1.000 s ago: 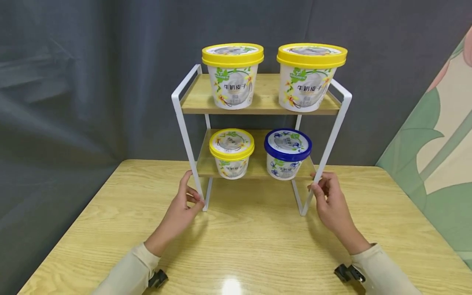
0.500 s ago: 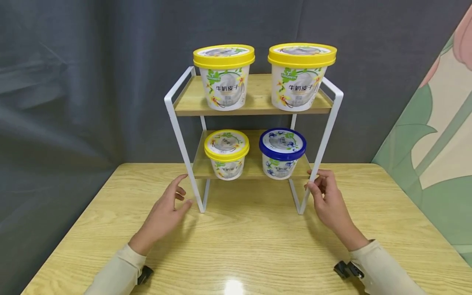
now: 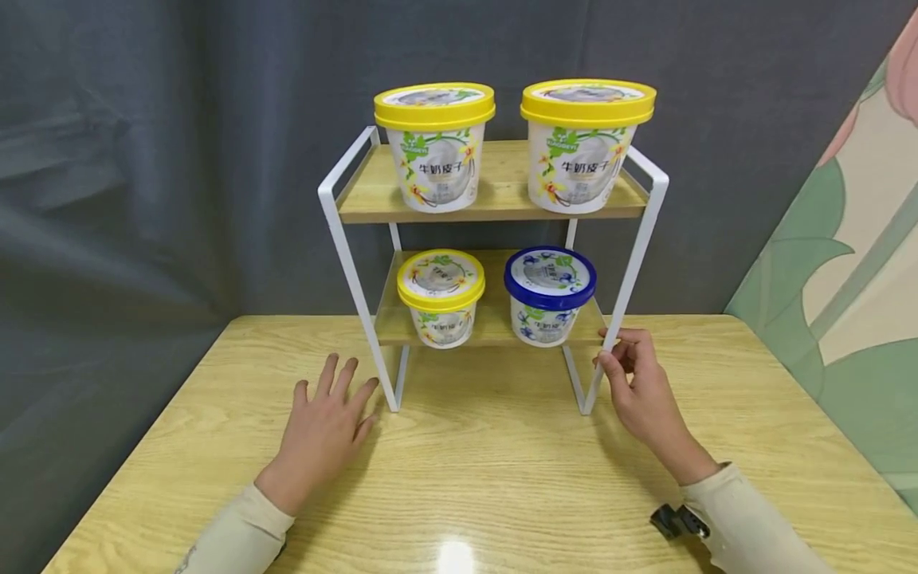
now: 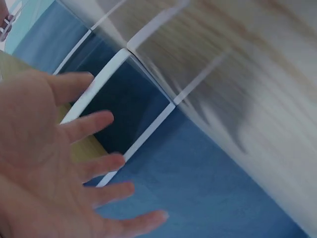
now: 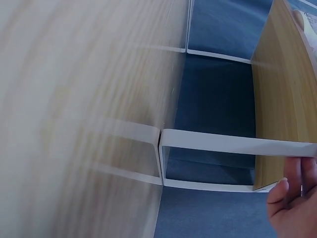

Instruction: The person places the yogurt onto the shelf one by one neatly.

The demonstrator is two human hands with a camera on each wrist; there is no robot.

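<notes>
A two-tier rack (image 3: 502, 179) with white metal legs and wooden boards stands on the table. Two big white tubs with yellow lids, the left tub (image 3: 441, 163) and the right tub (image 3: 581, 163), occupy its upper board. Below them sit a smaller yellow-lidded tub (image 3: 445, 325) and a blue-lidded tub (image 3: 543, 323). My right hand (image 3: 641, 391) holds the rack's right front leg, thumb in front and fingers reaching behind it. Fingers spread and palm down, my left hand (image 3: 323, 426) hovers low beside the left front leg, its fingertips close to the metal.
The wooden table (image 3: 459, 478) extends on both sides of the rack and in front of it. A dark grey curtain (image 3: 143, 159) hangs behind. At the right is a panel (image 3: 853, 311) with a painted plant pattern.
My left hand has let go of the left leg, drawn back to the left and spread its fingers. The right hand keeps its hold; the rack appears slightly further left in view.
</notes>
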